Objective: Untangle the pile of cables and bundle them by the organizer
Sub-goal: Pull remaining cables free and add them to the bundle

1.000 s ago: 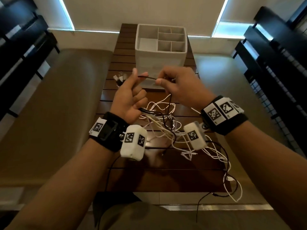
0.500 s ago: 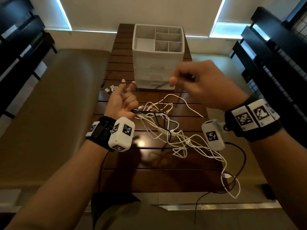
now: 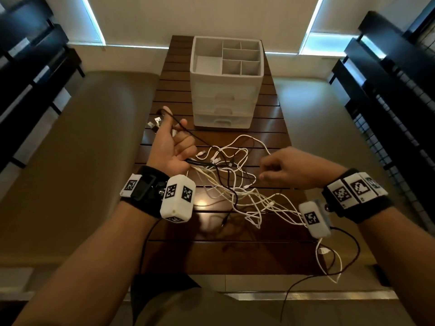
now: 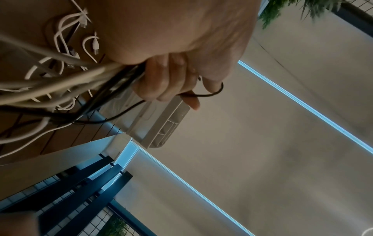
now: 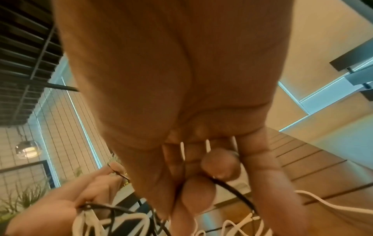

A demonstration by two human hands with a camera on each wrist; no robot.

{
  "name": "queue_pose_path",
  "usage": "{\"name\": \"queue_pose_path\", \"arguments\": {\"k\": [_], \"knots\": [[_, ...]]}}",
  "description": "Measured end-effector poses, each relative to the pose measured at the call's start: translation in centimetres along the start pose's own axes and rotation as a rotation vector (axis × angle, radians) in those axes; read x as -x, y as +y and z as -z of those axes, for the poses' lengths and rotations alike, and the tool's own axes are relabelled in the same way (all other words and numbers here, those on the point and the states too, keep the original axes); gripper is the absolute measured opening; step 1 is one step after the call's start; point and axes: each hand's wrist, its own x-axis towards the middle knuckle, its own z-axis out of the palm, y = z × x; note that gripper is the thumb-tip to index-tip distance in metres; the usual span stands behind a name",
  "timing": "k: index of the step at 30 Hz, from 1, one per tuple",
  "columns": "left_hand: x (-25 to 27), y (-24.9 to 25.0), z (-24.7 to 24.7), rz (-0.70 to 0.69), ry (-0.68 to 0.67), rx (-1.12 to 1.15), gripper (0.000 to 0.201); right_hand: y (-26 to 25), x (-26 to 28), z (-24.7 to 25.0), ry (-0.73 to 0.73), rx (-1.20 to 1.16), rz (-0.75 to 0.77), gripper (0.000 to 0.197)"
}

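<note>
While the left hand (image 3: pixel 173 147) grips a bunch of white and black cables (image 3: pixel 231 182), black cable (image 3: pixel 188 131) looped over its thumb, the right hand (image 3: pixel 288 169) pinches that black cable above the tangle mid-counter (image 3: pixel 211 252). Organizer (image 3: pixel 226 83) sits at far end.

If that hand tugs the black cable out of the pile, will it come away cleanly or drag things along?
Probably drags. The black cable looks thin and floppy, sagging between the left hand and right hand. It threads through the white cables, which look light, so they would likely follow.
</note>
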Motion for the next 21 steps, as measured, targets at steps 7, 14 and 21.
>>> {"name": "queue_pose_path", "arguments": {"k": [7,14,21], "knots": [[0.7,-2.0,-0.9,0.122,-0.046,-0.143,0.05,-1.2,-2.4,0.2,0.428,0.038,-0.018,0.036],[1.6,-4.2,-1.5,0.148,-0.118,-0.15,0.043,-7.6,-6.7,-2.5,0.393,-0.469,0.097,0.039],[1.7,-2.5,-0.4,0.074,-0.007,0.013,0.046,-6.6,-5.9,-3.8,0.495,-0.378,0.224,0.013]]}}
